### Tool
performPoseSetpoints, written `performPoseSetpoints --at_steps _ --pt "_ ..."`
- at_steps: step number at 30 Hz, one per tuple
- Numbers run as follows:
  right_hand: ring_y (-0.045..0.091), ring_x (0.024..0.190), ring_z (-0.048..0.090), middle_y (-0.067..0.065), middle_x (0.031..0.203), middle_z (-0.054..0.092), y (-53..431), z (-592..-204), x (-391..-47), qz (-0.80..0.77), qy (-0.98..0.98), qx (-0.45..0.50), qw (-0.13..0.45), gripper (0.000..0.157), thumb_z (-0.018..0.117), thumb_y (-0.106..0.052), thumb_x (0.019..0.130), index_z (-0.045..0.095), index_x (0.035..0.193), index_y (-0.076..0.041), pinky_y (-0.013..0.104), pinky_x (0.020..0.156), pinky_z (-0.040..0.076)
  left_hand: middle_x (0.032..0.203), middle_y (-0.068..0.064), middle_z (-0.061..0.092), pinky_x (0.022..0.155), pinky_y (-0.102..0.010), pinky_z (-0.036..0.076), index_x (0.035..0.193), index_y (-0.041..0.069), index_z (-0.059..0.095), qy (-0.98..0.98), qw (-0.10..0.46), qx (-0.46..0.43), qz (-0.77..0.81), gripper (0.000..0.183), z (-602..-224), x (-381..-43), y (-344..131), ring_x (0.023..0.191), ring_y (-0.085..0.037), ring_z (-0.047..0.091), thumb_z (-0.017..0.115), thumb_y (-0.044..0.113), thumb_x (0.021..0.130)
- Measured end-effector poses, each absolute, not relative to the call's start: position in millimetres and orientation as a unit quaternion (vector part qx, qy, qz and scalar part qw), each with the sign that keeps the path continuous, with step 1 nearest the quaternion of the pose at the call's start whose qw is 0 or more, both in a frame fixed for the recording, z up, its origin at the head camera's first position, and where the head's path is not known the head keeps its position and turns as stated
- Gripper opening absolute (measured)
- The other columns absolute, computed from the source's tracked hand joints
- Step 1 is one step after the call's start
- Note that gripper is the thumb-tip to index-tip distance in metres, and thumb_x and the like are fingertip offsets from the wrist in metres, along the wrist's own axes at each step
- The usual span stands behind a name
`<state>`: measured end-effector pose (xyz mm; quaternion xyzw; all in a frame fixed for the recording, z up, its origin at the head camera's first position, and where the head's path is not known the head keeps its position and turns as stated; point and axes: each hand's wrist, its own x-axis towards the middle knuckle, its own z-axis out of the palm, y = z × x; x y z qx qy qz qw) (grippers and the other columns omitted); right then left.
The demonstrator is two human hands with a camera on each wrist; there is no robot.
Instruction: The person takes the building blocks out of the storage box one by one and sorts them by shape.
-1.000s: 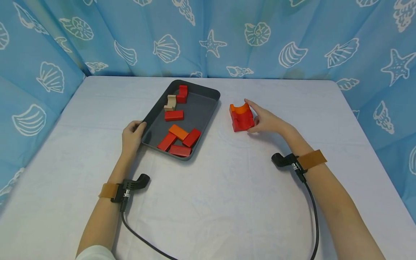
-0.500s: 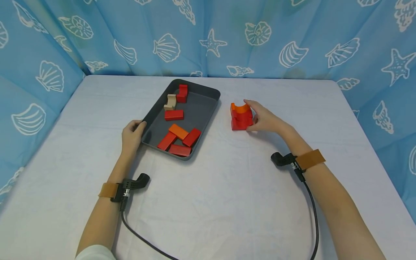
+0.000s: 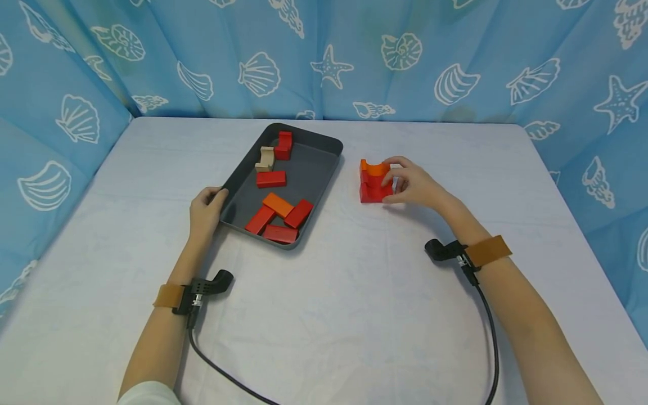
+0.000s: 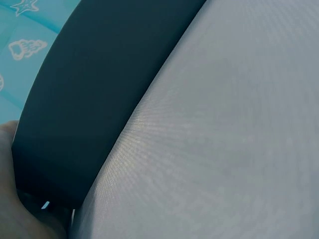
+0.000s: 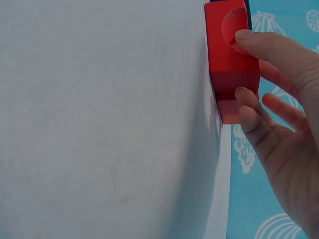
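Observation:
In the head view, red notched blocks (image 3: 373, 194) stand together right of centre, with an orange block (image 3: 374, 170) behind them, its curved hollow facing up. My right hand (image 3: 414, 184) bends its fingers over the right side of the red blocks, thumb at the near right corner. In the right wrist view, the thumb tip presses a red block (image 5: 229, 59) by its round notch, and other fingertips (image 5: 246, 117) curl close to its stepped end. My left hand (image 3: 203, 216) grips the near left rim of the dark grey tray (image 3: 311, 174), whose outer wall fills part of the left wrist view.
Inside the tray lie several red blocks (image 3: 270, 179), an orange block (image 3: 278, 206) and a cream notched block (image 3: 266, 159). White cloth (image 3: 329, 315) covers the table. A blue shell-print curtain (image 3: 349, 56) hangs behind it. Cables (image 3: 217, 368) trail from both wrist cameras.
The notched blocks have turned slightly straighter. My right index finger has come in from the far right corner of the group onto the red blocks. The left hand and tray stay put.

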<state>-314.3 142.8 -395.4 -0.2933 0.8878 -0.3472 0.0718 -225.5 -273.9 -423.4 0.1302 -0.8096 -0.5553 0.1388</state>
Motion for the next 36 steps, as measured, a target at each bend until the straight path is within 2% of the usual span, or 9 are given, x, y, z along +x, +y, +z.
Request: performPoseSetpoints --at_steps 5,17,22,29,32,36 --pt "0.02 0.063 0.05 0.012 0.125 0.041 148.2 -396.6 -313.5 -0.353 0.884 -0.302 0.054 0.015 0.075 -0.009 0.071 0.063 0.079 -0.005 0.025 0.06 0.044 0.096 -0.009 0.056 0.072 -0.024 0.035 0.109 -0.003 0.058 -0.81 0.139 0.131 -0.554 0.038 -422.9 -225.0 -273.0 0.08 -0.013 0.046 0.051 0.029 0.089" --pt "0.02 0.063 0.049 0.011 0.122 0.044 147.9 -396.9 -313.9 -0.352 0.887 -0.296 0.047 0.014 0.075 -0.008 0.071 0.063 0.08 -0.006 0.024 0.06 0.044 0.097 -0.011 0.055 0.073 -0.023 0.036 0.108 -0.006 0.056 -0.809 0.145 0.113 -0.559 0.04 -424.8 -224.5 -273.7 0.083 -0.014 0.047 0.051 0.029 0.09" --pt "0.021 0.064 0.049 0.012 0.122 0.044 148.8 -393.7 -313.4 -0.344 0.89 -0.295 0.048 0.018 0.075 -0.012 0.073 0.065 0.086 -0.006 0.025 0.06 0.043 0.097 -0.01 0.056 0.073 -0.023 0.035 0.107 -0.005 0.058 -0.808 0.15 0.116 -0.559 0.039 -424.6 -225.2 -272.8 0.083 -0.013 0.047 0.052 0.028 0.09" --pt "0.019 0.062 0.046 0.009 0.118 0.048 156.3 -387.0 -314.2 -0.347 0.889 -0.298 -0.019 0.039 0.076 -0.015 0.072 0.062 0.107 -0.004 0.025 0.055 0.039 0.1 -0.013 0.056 0.073 -0.024 0.036 0.108 -0.005 0.058 -0.81 0.145 0.114 -0.556 0.038 -423.1 -225.0 -271.1 0.083 -0.013 0.047 0.051 0.028 0.09" --pt "0.019 0.059 0.046 0.011 0.108 0.052 157.2 -386.6 -315.0 -0.353 0.887 -0.296 -0.025 0.046 0.075 -0.016 0.072 0.057 0.113 -0.003 0.024 0.053 0.039 0.098 -0.013 0.057 0.073 -0.024 0.036 0.107 -0.005 0.058 -0.811 0.15 0.116 -0.554 0.037 -423.0 -225.0 -271.8 0.082 -0.012 0.047 0.052 0.027 0.09" --pt "0.02 0.055 0.044 0.011 0.077 0.053 154.7 -385.3 -314.6 -0.367 0.892 -0.264 -0.023 0.05 0.073 -0.022 0.075 0.054 0.117 -0.006 0.023 0.051 0.038 0.098 -0.012 0.056 0.072 -0.024 0.035 0.107 -0.005 0.058 -0.81 0.151 0.118 -0.554 0.037 -423.6 -225.2 -273.1 0.081 -0.012 0.047 0.052 0.027 0.09"
